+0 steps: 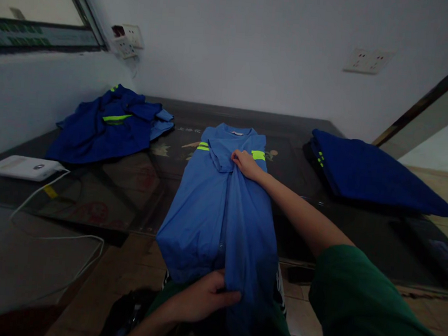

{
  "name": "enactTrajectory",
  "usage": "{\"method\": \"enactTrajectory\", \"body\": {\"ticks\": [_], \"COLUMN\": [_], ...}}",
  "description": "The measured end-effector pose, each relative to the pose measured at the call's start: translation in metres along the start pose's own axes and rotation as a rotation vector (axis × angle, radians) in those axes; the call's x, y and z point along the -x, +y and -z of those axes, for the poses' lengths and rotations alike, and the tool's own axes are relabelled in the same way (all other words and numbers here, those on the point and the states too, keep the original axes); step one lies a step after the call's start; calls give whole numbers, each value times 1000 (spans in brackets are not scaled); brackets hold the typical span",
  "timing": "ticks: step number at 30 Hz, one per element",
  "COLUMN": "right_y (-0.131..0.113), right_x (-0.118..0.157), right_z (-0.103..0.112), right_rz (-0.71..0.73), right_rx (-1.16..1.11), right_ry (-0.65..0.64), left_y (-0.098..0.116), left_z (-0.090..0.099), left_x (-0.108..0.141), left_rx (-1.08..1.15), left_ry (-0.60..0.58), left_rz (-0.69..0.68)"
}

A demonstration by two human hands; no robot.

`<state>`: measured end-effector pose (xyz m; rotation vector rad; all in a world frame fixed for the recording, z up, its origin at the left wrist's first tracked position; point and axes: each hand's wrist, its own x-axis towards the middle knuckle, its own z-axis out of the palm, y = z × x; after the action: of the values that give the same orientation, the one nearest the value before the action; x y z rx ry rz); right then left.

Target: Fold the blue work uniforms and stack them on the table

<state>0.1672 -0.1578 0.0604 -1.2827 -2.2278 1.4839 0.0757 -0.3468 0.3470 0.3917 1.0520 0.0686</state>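
Note:
A light blue garment (200,208) with yellow-green stripes lies lengthwise over the dark table, its collar toward the wall and its lower part hanging over the near edge. My right hand (245,163) pinches the garment near the upper middle, beside a folded sleeve. At the bottom, my left hand (210,298) grips the garment's lower part, thumb on top of the cloth and fingers partly hidden beneath it.
Crumpled dark blue clothing (106,126) lies at the table's (154,203) left. Folded dark blue clothing (368,173) is at the right. A white device (26,167) with a cable sits on the left edge, and a black object (442,252) at far right.

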Motion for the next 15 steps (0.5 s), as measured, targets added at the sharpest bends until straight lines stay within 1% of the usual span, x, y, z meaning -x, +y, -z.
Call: {"method": "enactTrajectory", "body": {"ticks": [1, 4, 5, 6, 8, 10, 11, 13, 15], "right_y": [1, 5, 7, 9, 13, 18, 20, 23, 22], "right_x": [0, -1, -1, -1, -2, -4, -6, -9, -13], "right_z": [0, 5, 7, 9, 13, 16, 17, 18, 17], "right_rz": [-4, 4, 11, 17, 27, 43, 60, 103, 126], "right_rx": [-13, -91, -130, -176, -281, -380, -420, -463, -453], "right_ry": [9, 61, 85, 110, 155, 197, 214, 229, 212], "left_y": [-10, -41, -48, -53, -53, -40, -31, -11, 4], "left_z": [0, 1, 2, 2, 0, -2, -4, -8, -10], "left_x": [0, 8, 12, 15, 20, 19, 16, 8, 1], "left_rx": [18, 19, -6, -54, -200, -319, -336, -277, -184], "left_ry": [77, 407, 491, 539, 548, 487, 438, 326, 235], "left_rz": [24, 58, 58, 55, 35, -25, -72, -184, -274]}}
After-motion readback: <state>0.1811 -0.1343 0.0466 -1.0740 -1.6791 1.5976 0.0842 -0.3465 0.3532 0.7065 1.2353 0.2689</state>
